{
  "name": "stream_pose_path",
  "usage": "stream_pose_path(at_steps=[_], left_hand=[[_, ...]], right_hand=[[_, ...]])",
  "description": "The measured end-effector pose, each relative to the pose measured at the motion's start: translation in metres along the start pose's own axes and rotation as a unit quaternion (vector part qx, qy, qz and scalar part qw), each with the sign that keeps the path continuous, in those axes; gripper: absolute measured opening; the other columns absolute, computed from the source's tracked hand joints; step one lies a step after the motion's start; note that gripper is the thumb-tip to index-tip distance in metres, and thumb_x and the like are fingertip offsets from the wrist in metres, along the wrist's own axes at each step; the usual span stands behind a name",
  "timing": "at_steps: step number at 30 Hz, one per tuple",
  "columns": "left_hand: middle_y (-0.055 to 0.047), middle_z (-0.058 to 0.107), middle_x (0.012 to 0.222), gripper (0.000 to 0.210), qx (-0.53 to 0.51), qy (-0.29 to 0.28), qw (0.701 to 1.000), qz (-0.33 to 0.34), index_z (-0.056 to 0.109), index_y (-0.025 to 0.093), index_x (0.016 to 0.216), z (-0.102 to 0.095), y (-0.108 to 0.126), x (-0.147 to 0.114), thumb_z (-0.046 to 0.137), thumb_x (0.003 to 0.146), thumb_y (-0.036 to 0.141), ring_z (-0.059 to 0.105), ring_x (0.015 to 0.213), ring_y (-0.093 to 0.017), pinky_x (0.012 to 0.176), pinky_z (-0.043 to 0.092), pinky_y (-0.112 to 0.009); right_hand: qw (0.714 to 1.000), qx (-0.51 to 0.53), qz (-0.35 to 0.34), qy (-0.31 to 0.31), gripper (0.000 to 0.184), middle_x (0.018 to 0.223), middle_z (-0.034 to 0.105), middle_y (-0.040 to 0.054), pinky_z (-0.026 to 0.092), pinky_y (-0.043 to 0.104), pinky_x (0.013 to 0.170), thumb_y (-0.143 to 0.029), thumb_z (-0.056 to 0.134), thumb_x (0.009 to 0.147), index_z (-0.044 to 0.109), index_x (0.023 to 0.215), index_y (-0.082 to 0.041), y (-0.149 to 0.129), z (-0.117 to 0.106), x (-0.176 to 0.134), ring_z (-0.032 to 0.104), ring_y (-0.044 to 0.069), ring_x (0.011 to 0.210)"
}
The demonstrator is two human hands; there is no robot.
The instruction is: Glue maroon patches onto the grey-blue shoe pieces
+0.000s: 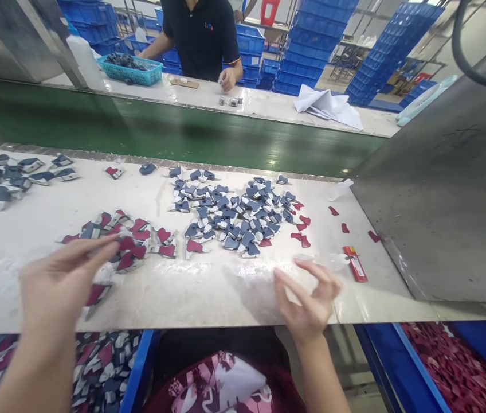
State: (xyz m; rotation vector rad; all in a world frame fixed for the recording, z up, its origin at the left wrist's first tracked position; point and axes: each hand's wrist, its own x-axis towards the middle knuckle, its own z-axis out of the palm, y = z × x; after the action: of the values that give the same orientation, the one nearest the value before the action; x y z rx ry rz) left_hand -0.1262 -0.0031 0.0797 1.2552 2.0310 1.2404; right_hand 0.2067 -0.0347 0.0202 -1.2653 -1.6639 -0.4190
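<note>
My left hand (60,281) hovers at the left over a loose group of small maroon-topped plastic pieces (141,236) with grey-white sides. Its fingertips come together in a pinch beside a blurred maroon piece; whether they hold anything is unclear. My right hand (312,295) is above the table's front part, thumb and fingers curved and apart, with nothing visible between them. Beyond both hands, in the middle, lies a pile of dark blue-topped pieces (249,215) with white sides. Thin maroon flat pieces (305,241) are scattered along that pile's right edge.
A red packet (355,264) lies right of my right hand. More blue pieces (0,192) sit at the far left. Blue bins (140,373) (419,367) stand below the table edge. A metal panel (449,201) rises at right. Opposite, a person (202,40) works behind a ledge.
</note>
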Motion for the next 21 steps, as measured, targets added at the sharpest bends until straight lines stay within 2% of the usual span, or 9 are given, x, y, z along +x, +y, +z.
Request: stream_pose_path(at_steps=[2, 4, 7, 9, 11, 13, 16, 18, 21], left_hand=[[-0.002, 0.072, 0.117, 0.041, 0.036, 0.066, 0.997, -0.004, 0.07, 0.033, 0.119, -0.013, -0.002, 0.017, 0.066, 0.083, 0.052, 0.064, 0.112, -0.034, 0.088, 0.052, -0.051], [0.001, 0.071, 0.119, 0.045, 0.086, 0.076, 0.993, -0.003, 0.066, 0.032, 0.124, -0.02, -0.004, 0.034, 0.057, 0.087, 0.055, 0.063, 0.114, -0.035, 0.083, 0.053, -0.049], [0.005, 0.071, 0.116, 0.042, 0.214, 0.068, 0.973, 0.058, 0.067, 0.027, 0.121, -0.015, -0.003, 0.057, 0.048, 0.091, 0.047, 0.062, 0.115, -0.033, 0.091, 0.051, -0.049], [0.003, 0.069, 0.123, 0.041, 0.27, 0.07, 0.952, 0.129, 0.067, 0.022, 0.121, -0.001, 0.001, 0.064, 0.044, 0.093, 0.041, 0.061, 0.119, -0.031, 0.1, 0.047, -0.048], [-0.004, 0.069, 0.125, 0.043, 0.284, 0.018, 0.941, 0.182, 0.067, 0.016, 0.12, 0.022, 0.008, 0.063, 0.045, 0.092, 0.04, 0.06, 0.12, -0.03, 0.103, 0.045, -0.045], [-0.008, 0.073, 0.115, 0.044, 0.292, -0.083, 0.931, 0.203, 0.07, 0.015, 0.115, 0.05, 0.015, 0.056, 0.053, 0.087, 0.044, 0.063, 0.114, -0.031, 0.099, 0.048, -0.043], [-0.011, 0.075, 0.108, 0.044, 0.308, -0.211, 0.897, 0.236, 0.071, 0.017, 0.115, 0.084, 0.022, 0.048, 0.057, 0.083, 0.046, 0.064, 0.108, -0.033, 0.093, 0.051, -0.044], [-0.013, 0.073, 0.113, 0.043, 0.321, -0.27, 0.867, 0.271, 0.069, 0.018, 0.118, 0.097, 0.025, 0.05, 0.048, 0.088, 0.041, 0.062, 0.111, -0.035, 0.094, 0.049, -0.046], [-0.012, 0.07, 0.117, 0.044, 0.335, -0.339, 0.823, 0.309, 0.069, 0.022, 0.118, 0.098, 0.027, 0.062, 0.034, 0.092, 0.029, 0.06, 0.113, -0.032, 0.093, 0.049, -0.044]], right_hand=[[0.992, -0.1, 0.042, 0.064, 0.026, 0.108, 0.062, 0.0072, 0.053, 0.043, 0.082, -0.013, 0.081, 0.073, 0.076, 0.094, -0.027, 0.021, -0.01, -0.009, 0.059, 0.026, 0.104], [0.978, -0.164, 0.092, 0.092, 0.022, 0.114, 0.059, 0.0115, 0.054, 0.043, 0.079, -0.02, 0.082, 0.073, 0.077, 0.094, -0.024, 0.038, -0.02, -0.017, 0.055, 0.031, 0.113], [0.962, -0.185, 0.179, 0.085, 0.025, 0.13, 0.052, 0.0159, 0.055, 0.047, 0.081, -0.028, 0.08, 0.075, 0.077, 0.098, -0.021, 0.048, -0.028, -0.026, 0.047, 0.038, 0.125], [0.958, -0.175, 0.218, 0.059, 0.026, 0.142, 0.045, 0.0157, 0.054, 0.05, 0.086, -0.032, 0.079, 0.077, 0.077, 0.101, -0.021, 0.049, -0.029, -0.03, 0.04, 0.04, 0.131], [0.958, -0.166, 0.232, 0.025, 0.025, 0.15, 0.038, 0.0139, 0.052, 0.053, 0.089, -0.036, 0.077, 0.079, 0.078, 0.101, -0.023, 0.048, -0.027, -0.034, 0.036, 0.041, 0.134], [0.958, -0.161, 0.236, -0.006, 0.025, 0.153, 0.034, 0.0122, 0.05, 0.054, 0.091, -0.038, 0.074, 0.081, 0.078, 0.101, -0.024, 0.05, -0.024, -0.037, 0.034, 0.042, 0.135], [0.96, -0.154, 0.23, -0.039, 0.032, 0.145, 0.043, 0.0151, 0.047, 0.056, 0.093, -0.043, 0.07, 0.084, 0.076, 0.109, -0.024, 0.056, -0.019, -0.041, 0.038, 0.04, 0.131], [0.962, -0.145, 0.225, -0.058, 0.039, 0.132, 0.051, 0.0166, 0.045, 0.057, 0.096, -0.045, 0.067, 0.085, 0.072, 0.117, -0.023, 0.061, -0.018, -0.043, 0.043, 0.037, 0.126], [0.964, -0.133, 0.221, -0.061, 0.046, 0.117, 0.055, 0.0151, 0.045, 0.054, 0.097, -0.044, 0.067, 0.086, 0.066, 0.125, -0.021, 0.063, -0.018, -0.044, 0.049, 0.033, 0.117]])
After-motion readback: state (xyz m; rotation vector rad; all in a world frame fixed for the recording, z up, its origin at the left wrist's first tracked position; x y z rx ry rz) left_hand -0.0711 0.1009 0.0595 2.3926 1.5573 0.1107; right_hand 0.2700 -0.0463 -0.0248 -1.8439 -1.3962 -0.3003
